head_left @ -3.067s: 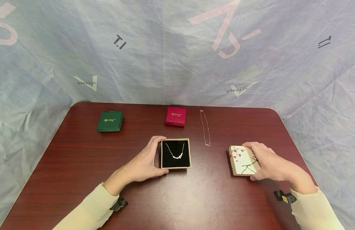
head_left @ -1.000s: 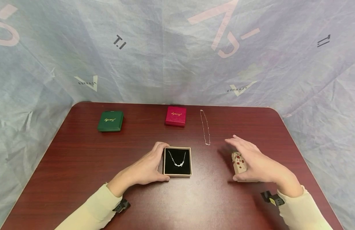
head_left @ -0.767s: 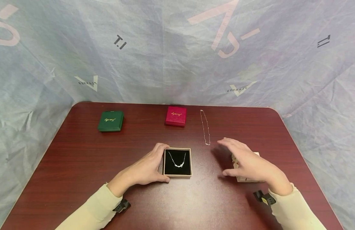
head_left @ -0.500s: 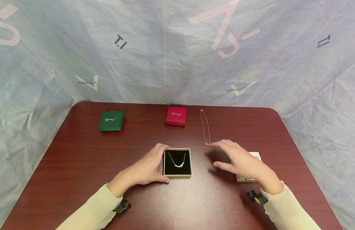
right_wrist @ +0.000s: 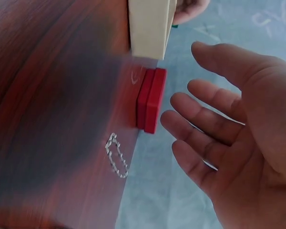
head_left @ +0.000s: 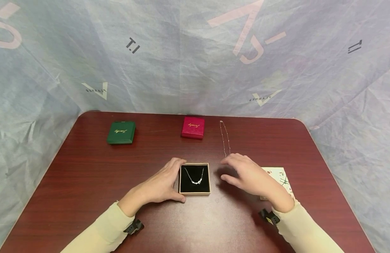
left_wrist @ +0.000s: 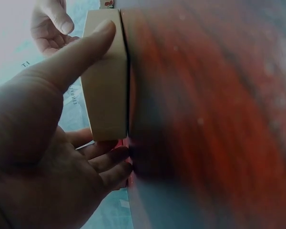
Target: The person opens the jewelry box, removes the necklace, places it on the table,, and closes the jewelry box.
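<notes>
A lidless gift box (head_left: 198, 193) with a black lining stands on the table. A silver necklace (head_left: 196, 182) lies on that lining. My left hand (head_left: 158, 182) holds the box by its left side; in the left wrist view the thumb presses the pale wall (left_wrist: 105, 100) while the fingers reach round the far side. To the right, my right hand (head_left: 247, 175) hovers over the table, fingers apart and holding nothing. The forearm partly covers a white floral lid (head_left: 281, 174). Just beyond the right fingertips lies a thin chain necklace (head_left: 228, 141), its near end hidden in the head view.
Near the back edge sit a closed green jewelry box (head_left: 121, 133) at left and a red jewelry box (head_left: 193, 127) in the middle. Printed grey cloth (head_left: 182, 70) hangs behind the dark red wooden table (head_left: 87, 175).
My right hand has let go of the floral lid and moved left toward the gift box, uncovering more of the lid. The left hand and the box shifted slightly nearer me, then stayed still.
</notes>
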{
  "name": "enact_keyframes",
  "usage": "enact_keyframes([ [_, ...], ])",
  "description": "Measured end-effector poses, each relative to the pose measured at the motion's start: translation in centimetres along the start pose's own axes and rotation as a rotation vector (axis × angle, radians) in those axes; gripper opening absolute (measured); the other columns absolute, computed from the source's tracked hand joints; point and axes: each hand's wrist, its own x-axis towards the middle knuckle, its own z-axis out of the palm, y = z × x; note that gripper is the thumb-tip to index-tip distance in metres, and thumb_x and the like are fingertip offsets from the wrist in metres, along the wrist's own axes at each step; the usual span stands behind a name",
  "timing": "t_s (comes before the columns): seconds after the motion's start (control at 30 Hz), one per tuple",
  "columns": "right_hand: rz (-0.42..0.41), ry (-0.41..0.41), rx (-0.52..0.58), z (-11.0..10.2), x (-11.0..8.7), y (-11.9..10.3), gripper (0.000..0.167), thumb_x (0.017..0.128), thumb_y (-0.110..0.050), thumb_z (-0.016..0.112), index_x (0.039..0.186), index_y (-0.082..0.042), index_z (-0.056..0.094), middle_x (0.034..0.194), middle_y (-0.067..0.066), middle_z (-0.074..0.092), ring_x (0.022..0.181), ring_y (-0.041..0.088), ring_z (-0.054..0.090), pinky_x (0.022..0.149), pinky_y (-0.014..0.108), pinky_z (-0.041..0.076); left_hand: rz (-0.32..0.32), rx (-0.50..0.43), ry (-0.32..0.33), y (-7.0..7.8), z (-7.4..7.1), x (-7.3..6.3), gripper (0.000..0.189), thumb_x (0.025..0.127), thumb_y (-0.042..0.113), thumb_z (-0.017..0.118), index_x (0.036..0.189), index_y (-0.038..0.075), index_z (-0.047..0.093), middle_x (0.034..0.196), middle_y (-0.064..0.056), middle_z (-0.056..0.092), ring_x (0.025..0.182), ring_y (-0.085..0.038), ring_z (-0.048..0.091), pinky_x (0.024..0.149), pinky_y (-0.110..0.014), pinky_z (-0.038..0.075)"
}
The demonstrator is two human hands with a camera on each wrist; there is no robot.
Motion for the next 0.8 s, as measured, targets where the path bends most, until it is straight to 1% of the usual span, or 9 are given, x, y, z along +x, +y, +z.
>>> enact_keyframes([
  [0.17, -0.013, 0.013, -0.044, 0.3, 0.9, -0.7, 0.032, 0.096, -0.029, 0.08, 0.12, -0.009, 0.071, 0.116, 0.004, 0.07, 0.115, 0.025, 0.063, 0.101, 0.05, 0.05, -0.006, -0.015, 0.002, -0.1, -0.3, -0.2, 0.119, 0.065, 0.039, 0.103, 0.154, -0.006, 0.036, 0.149, -0.015, 0.043, 0.141, -0.029, 0.045, 0.119, -0.046, 0.038],
  [0.3, -0.031, 0.03, -0.079, 0.6, 1.7, -1.2, 0.029, 0.097, -0.031, 0.079, 0.115, -0.01, 0.072, 0.114, 0.005, 0.07, 0.111, 0.025, 0.064, 0.099, 0.049, 0.052, -0.019, -0.032, 0.005, -0.1, -0.5, -0.3, 0.119, 0.067, 0.04, 0.102, 0.156, -0.005, 0.036, 0.149, -0.013, 0.042, 0.141, -0.027, 0.044, 0.119, -0.045, 0.039],
  [0.5, -0.044, 0.048, -0.121, 1.0, 2.8, -1.8, 0.02, 0.097, -0.03, 0.079, 0.11, -0.015, 0.074, 0.113, 0.003, 0.069, 0.11, 0.024, 0.065, 0.098, 0.047, 0.053, -0.021, -0.063, 0.004, -0.1, -0.8, -0.5, 0.111, 0.072, 0.04, 0.099, 0.155, -0.004, 0.038, 0.146, -0.011, 0.044, 0.137, -0.025, 0.047, 0.115, -0.045, 0.043],
  [0.53, -0.047, 0.048, -0.127, 1.2, 3.0, -1.9, 0.019, 0.097, -0.029, 0.079, 0.11, -0.015, 0.075, 0.113, 0.002, 0.069, 0.11, 0.024, 0.065, 0.101, 0.047, 0.052, -0.023, -0.066, 0.004, -0.1, -0.8, -0.5, 0.11, 0.073, 0.04, 0.098, 0.155, -0.003, 0.039, 0.145, -0.01, 0.045, 0.136, -0.024, 0.047, 0.114, -0.044, 0.044],
  [0.57, -0.05, 0.045, -0.134, 1.3, 3.2, -2.0, 0.018, 0.097, -0.029, 0.079, 0.109, -0.016, 0.075, 0.112, 0.002, 0.069, 0.11, 0.024, 0.066, 0.1, 0.047, 0.053, -0.024, -0.066, 0.004, -0.1, -0.8, -0.5, 0.107, 0.075, 0.04, 0.097, 0.155, -0.003, 0.04, 0.145, -0.01, 0.045, 0.136, -0.024, 0.047, 0.113, -0.044, 0.044],
  [0.67, -0.053, 0.036, -0.153, 1.8, 3.7, -2.1, 0.017, 0.097, -0.029, 0.079, 0.107, -0.016, 0.076, 0.108, 0.001, 0.069, 0.105, 0.024, 0.067, 0.098, 0.047, 0.054, -0.024, -0.066, 0.002, -0.2, -0.9, -0.6, 0.102, 0.078, 0.041, 0.095, 0.154, -0.002, 0.041, 0.145, -0.009, 0.045, 0.135, -0.023, 0.048, 0.113, -0.043, 0.044],
  [0.8, -0.051, 0.026, -0.206, 2.8, 4.2, -2.1, 0.014, 0.097, -0.029, 0.079, 0.104, -0.017, 0.078, 0.104, 0.0, 0.069, 0.098, 0.024, 0.066, 0.088, 0.045, 0.057, -0.023, -0.067, -0.002, -0.2, -1.0, -0.6, 0.1, 0.08, 0.04, 0.094, 0.154, -0.002, 0.041, 0.145, -0.009, 0.045, 0.135, -0.022, 0.048, 0.114, -0.043, 0.044],
])
